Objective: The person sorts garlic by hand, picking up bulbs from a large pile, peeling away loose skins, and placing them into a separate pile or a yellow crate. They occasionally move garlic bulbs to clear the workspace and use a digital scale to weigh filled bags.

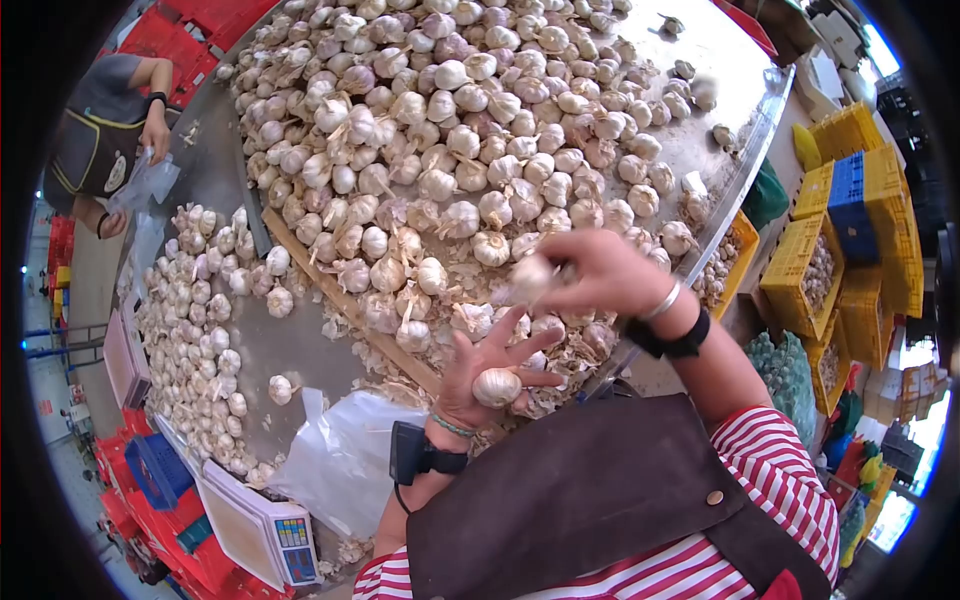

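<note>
A whole garlic bulb (497, 388) sits in my left hand (470, 378), which is palm up with the fingers partly spread around it. Just above, my right hand (605, 275) pinches another garlic bulb (531, 278) between thumb and fingers; both are smeared by motion. Under and beyond my hands spreads a large heap of garlic bulbs (437, 185), many with papery skins and short stems. A wooden strip (345, 300) borders the heap on its left. Loose peeled skins (400, 385) lie close to my left hand.
Cleaner-looking garlic bulbs (205, 330) are piled left of the strip, near a clear plastic bag (350, 455) and a weighing scale (255, 525). Yellow crates (805, 265) stand at the right beyond the metal table edge (740, 165). Another person (105, 125) handles plastic bags at upper left.
</note>
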Available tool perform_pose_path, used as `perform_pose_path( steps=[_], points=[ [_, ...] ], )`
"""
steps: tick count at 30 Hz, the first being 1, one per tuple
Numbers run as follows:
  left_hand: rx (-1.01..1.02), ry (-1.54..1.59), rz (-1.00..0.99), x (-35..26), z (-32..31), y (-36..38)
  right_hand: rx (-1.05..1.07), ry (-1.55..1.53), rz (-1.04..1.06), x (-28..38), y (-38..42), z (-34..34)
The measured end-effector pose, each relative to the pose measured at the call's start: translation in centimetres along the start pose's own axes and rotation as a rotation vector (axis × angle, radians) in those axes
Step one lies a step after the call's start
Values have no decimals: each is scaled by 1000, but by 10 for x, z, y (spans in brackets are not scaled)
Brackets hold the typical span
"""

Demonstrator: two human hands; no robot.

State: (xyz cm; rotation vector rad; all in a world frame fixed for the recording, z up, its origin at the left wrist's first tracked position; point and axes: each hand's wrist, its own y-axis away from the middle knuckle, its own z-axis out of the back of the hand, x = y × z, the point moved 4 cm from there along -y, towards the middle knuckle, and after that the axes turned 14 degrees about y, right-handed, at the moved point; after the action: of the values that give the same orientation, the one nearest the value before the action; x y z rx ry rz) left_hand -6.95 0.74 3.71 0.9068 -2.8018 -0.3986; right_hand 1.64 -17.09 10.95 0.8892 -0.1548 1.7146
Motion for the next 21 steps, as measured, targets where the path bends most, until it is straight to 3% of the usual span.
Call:
perform_pose_path(
  steps=[1,3,4,6,7,9,10,11,12,13,15,17,20,21],
  points=[
    [0,-2,15,2,10,-2,121,-59,29,17,5,-11],
    [345,294,5,-1,2,-9,16,63,300,44,14,-33],
    [-169,185,-250,-2,4,-5,9,65,292,42,15,-35],
    [202,358,-325,-24,39,4,-279,-177,466,41,19,-29],
    [377,505,-117,-44,23,16,-390,-72,359,19,15,-34],
    [234,242,-459,-106,19,55,-313,104,150,-27,13,-27],
    [394,285,-434,-141,10,74,-259,174,83,-43,15,-22],
    [246,236,-694,-168,-2,101,-203,243,16,-58,17,-19],
    [-143,-82,-1029,-208,4,139,-202,240,20,-71,19,-18],
    [-463,-102,-1258,-215,-16,154,-158,354,8,-85,18,-21],
    [-1076,-739,-1608,-226,-15,183,-113,457,3,-86,16,-29],
    [-903,-919,-1550,-215,-12,155,-115,615,11,-74,13,-31],
    [-697,-1652,-915,-134,-32,63,-4,725,31,-70,4,-48],
    [-410,-1868,-855,-100,-37,35,41,774,29,-70,1,-51]
  ],
)
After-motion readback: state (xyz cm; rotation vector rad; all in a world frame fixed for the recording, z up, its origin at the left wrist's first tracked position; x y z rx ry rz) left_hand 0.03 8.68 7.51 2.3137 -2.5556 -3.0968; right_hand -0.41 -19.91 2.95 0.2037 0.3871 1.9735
